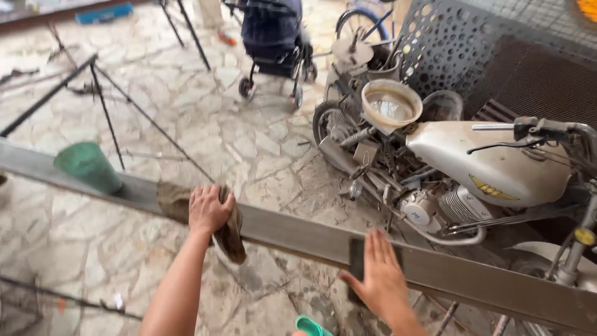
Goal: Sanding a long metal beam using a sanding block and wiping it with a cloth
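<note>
A long grey metal beam [292, 233] runs across the view from the left edge down to the lower right. My left hand [208, 208] presses a brown rag [174, 202] onto the beam's top; part of the rag hangs over the near side. My right hand [380, 274] lies flat with fingers together on a dark rectangular block [357, 261] held against the beam's near face. A green plastic cup [89, 167] stands tilted on the beam to the left of the rag.
A dusty white motorcycle [485, 168] stands just behind the beam at right, a beige bucket [392, 104] on its seat. Metal rod stands [106, 102] cross the stone floor [249, 137] at left. A dark stroller [273, 43] and perforated metal sheet [460, 50] are farther back.
</note>
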